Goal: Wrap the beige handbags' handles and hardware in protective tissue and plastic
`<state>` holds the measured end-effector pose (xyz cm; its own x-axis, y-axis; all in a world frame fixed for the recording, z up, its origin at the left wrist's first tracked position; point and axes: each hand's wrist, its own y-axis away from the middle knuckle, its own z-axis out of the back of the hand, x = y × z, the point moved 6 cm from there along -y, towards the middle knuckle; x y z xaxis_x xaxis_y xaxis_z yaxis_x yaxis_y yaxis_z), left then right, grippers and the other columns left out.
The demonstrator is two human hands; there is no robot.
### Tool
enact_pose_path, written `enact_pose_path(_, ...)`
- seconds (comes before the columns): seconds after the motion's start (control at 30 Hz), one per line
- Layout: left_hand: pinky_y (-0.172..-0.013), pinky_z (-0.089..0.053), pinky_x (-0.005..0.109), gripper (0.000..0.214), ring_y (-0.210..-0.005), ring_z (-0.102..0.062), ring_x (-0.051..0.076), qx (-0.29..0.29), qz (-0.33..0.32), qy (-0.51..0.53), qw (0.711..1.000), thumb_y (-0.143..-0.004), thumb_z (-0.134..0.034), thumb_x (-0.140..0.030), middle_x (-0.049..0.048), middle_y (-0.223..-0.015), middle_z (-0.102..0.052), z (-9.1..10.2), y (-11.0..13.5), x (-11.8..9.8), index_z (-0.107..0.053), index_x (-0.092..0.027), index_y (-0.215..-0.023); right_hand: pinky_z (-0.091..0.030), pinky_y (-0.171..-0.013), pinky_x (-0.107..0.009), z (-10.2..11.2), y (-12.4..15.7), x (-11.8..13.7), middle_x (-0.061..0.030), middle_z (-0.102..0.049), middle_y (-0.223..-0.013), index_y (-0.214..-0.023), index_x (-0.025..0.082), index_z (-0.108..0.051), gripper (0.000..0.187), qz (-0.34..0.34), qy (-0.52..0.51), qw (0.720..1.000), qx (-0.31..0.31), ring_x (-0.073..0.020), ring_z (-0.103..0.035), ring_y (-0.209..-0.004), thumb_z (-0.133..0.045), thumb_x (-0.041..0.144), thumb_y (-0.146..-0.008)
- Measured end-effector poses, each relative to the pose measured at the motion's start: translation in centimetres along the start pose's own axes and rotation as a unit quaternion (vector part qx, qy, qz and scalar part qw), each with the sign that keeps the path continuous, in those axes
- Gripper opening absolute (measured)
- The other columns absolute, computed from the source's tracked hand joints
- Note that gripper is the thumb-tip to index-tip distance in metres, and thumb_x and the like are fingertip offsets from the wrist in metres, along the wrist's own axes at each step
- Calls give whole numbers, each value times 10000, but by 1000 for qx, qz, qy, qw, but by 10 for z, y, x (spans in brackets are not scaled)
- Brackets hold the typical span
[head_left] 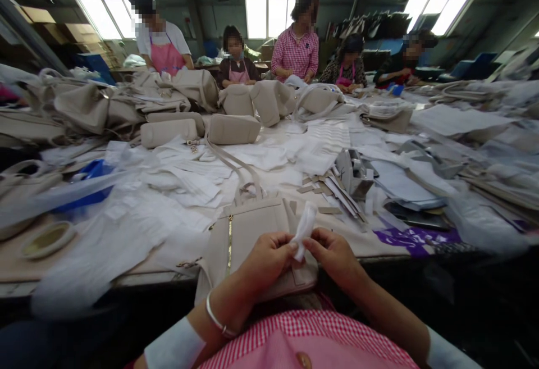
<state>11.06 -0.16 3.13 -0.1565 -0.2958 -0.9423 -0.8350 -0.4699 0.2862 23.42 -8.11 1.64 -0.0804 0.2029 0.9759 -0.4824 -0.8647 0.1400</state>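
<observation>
My left hand (269, 256) and my right hand (330, 248) pinch a small folded strip of white foam wrap (306, 223) between thumbs and fingers. The strip stands up from my fingertips, its lower end poking out below. Under my hands a beige handbag (252, 223) lies at the table's near edge, with a gold zipper (229, 240) on its left part. Its strap (236, 161) stretches away across the table. My hands and forearms cover part of the bag's near side.
White foam sheets (185, 172) spread over the table. Further off are several beige bags (234, 128). To the right stand a grey tape dispenser (356, 172) and cardboard strips (343, 195); a roll of tape (48, 240) lies left. Several people (297, 49) work across the table.
</observation>
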Motion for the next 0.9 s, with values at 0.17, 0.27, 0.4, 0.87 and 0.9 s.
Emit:
enact_pose_path(0.17, -404, -242, 173, 280, -424, -338, 25, 53, 98, 115, 987, -771, -671, -355, 24, -674, -614, -1, -1, 17, -670, -92, -870, -422, -592, -271, -4, -5, -8, -7, -625, -638, -779, 147, -683, 295, 30, -77, 995, 49, -143, -536, -597, -685, 439, -825)
enact_pose_path(0.27, -398, -242, 159, 285, -425, -342, 13, 68, 130, 141, 979, -754, -686, -326, 37, -717, -635, 0, -4, 21, -678, -90, -914, -348, -524, -250, -3, -7, -19, 16, -545, -582, -739, 146, -669, 337, 32, -81, 995, 53, -111, -445, -539, -660, 466, -844)
enact_pose_path(0.4, -388, -244, 156, 273, -417, -345, 13, 75, 147, 136, 977, -745, -679, -324, 31, -703, -634, 1, -7, 22, -687, -91, -887, -346, -518, -241, -8, -6, -23, 17, -534, -573, -723, 148, -647, 419, 2, -129, 987, 94, -104, -448, -525, -620, 547, -847)
enact_pose_path(0.87, -646, -392, 253, 288, -663, -551, 146, -340, -126, -412, 836, -922, -493, -366, 39, -712, -649, 126, 90, -46, -668, -162, -820, -160, -415, -241, -9, -4, -67, 62, -381, -446, -604, 208, -543, 417, -225, -49, 971, 65, -95, -275, -393, -649, 588, -740)
enact_pose_path(0.9, -621, -364, 257, 342, -629, -521, 145, -394, -97, -440, 801, -922, -492, -413, 27, -655, -613, 148, 109, -42, -646, -166, -743, -181, -413, -250, -5, -4, -66, 49, -391, -443, -564, 217, -513, 451, -218, -2, 973, 74, -107, -297, -395, -613, 615, -752)
